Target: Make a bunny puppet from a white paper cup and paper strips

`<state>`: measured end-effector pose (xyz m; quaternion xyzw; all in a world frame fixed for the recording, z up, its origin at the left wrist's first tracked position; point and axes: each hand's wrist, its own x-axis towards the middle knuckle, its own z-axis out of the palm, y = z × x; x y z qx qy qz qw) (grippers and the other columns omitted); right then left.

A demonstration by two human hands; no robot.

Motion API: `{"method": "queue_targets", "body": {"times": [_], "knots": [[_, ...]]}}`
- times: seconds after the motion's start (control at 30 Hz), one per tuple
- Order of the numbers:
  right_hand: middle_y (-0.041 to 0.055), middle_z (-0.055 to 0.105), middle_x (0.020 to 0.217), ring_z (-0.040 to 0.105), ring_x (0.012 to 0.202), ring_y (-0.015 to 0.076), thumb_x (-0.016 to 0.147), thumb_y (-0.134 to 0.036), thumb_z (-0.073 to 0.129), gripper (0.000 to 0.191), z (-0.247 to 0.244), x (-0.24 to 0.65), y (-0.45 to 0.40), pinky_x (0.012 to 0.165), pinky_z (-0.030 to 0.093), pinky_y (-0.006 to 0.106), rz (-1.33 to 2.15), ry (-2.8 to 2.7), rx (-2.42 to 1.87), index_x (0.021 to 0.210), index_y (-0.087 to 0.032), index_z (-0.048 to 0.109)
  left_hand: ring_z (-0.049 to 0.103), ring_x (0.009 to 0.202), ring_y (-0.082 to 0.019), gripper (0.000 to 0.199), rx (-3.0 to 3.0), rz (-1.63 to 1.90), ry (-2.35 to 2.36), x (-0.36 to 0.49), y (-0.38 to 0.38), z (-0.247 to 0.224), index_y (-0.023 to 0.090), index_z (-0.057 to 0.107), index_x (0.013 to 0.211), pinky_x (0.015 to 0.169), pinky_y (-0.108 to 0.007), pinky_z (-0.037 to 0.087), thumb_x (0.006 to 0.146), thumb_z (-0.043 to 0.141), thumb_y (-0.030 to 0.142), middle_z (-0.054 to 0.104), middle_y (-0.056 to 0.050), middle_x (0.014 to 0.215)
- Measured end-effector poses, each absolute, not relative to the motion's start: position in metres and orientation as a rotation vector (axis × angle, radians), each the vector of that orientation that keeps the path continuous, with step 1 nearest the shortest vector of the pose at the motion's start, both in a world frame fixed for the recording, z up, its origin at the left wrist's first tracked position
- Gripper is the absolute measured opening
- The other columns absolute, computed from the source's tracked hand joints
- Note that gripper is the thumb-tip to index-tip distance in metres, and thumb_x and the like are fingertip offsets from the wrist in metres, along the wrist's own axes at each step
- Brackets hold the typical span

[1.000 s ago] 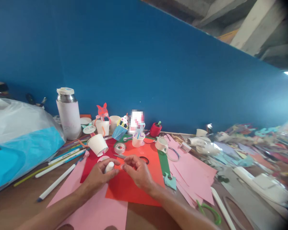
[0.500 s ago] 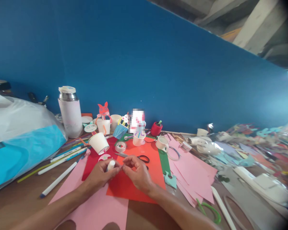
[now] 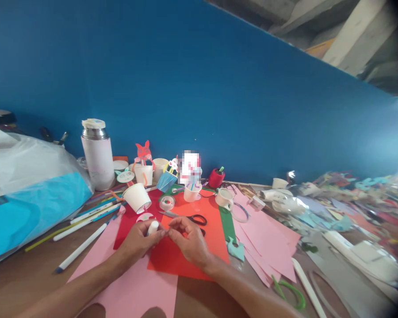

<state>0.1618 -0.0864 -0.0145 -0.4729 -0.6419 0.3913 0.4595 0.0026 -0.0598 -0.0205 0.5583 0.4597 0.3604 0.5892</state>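
Both hands met over the red paper (image 3: pixel 185 260): left hand (image 3: pixel 137 244) gripped an upright glue stick (image 3: pixel 152 227), right hand (image 3: pixel 190 240) pinched something tiny just beside its tip.

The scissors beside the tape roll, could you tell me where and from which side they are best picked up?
Grip the scissors by the black loop handles, probably from above on the right: they lie flat on the red paper, blades pointing left toward the tape roll, loops just beyond the right hand.
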Motion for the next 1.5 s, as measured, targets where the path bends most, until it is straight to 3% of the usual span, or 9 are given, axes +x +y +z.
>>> {"method": "queue_targets", "body": {"times": [0.33, 0.9, 1.17, 1.33, 1.5], "knots": [[-0.0019, 0.053, 0.065, 0.045, 0.059, 0.0086, 0.077, -0.025, 0.052, 0.011, -0.008, 0.163, -0.089, 0.056, 0.036, 0.019, 0.938, -1.638, -1.241, 0.073, -0.016, 0.058, 0.035, 0.037, -0.005, 0.019, 1.238, 0.854, 1.033, 0.002, -0.065, -0.010, 0.015, 0.053, 0.067, 0.034, -0.016, 0.024, 0.065, 0.063, 0.032, 0.041, 0.007, 0.042], [-0.0028, 0.049, 0.058, 0.041, 0.053, 0.0082, 0.074, -0.026, 0.054, 0.013, -0.009, 0.158, -0.087, 0.051, 0.033, 0.020, 1.008, -1.545, -1.250, 0.066, -0.015, 0.056, 0.034, 0.038, -0.005, 0.022, 1.280, 0.836, 1.035, 0.002, -0.063, -0.010, 0.016, 0.055, 0.068, 0.036, -0.018, 0.024, 0.064, 0.063, 0.035, 0.043, 0.007, 0.045], [-0.0023, 0.049, 0.058, 0.041, 0.053, 0.0081, 0.074, -0.029, 0.053, 0.016, -0.007, 0.166, -0.082, 0.050, 0.033, 0.020, 1.032, -1.450, -1.206, 0.067, -0.015, 0.056, 0.037, 0.046, -0.007, 0.038, 1.217, 0.884, 0.938, -0.001, -0.066, -0.010, 0.016, 0.054, 0.102, 0.042, -0.019, 0.023, 0.067, 0.058, 0.030, 0.047, 0.004, 0.060], [-0.0023, 0.049, 0.057, 0.043, 0.053, 0.0084, 0.073, -0.028, 0.053, 0.015, -0.006, 0.168, -0.080, 0.051, 0.035, 0.020, 1.062, -1.378, -1.198, 0.067, -0.015, 0.055, 0.043, 0.055, -0.009, 0.027, 1.244, 0.832, 0.863, -0.003, -0.068, -0.007, 0.016, 0.055, 0.096, 0.048, -0.020, 0.030, 0.071, 0.050, 0.026, 0.057, -0.002, 0.073], [-0.0020, 0.051, 0.058, 0.047, 0.054, 0.0089, 0.073, -0.029, 0.054, 0.015, -0.002, 0.170, -0.079, 0.054, 0.038, 0.021, 1.082, -1.325, -1.169, 0.068, -0.015, 0.055, 0.042, 0.053, -0.008, 0.019, 1.256, 0.807, 0.837, -0.001, -0.067, -0.009, 0.017, 0.054, 0.090, 0.046, -0.019, 0.028, 0.074, 0.050, 0.027, 0.056, 0.000, 0.069]]}}
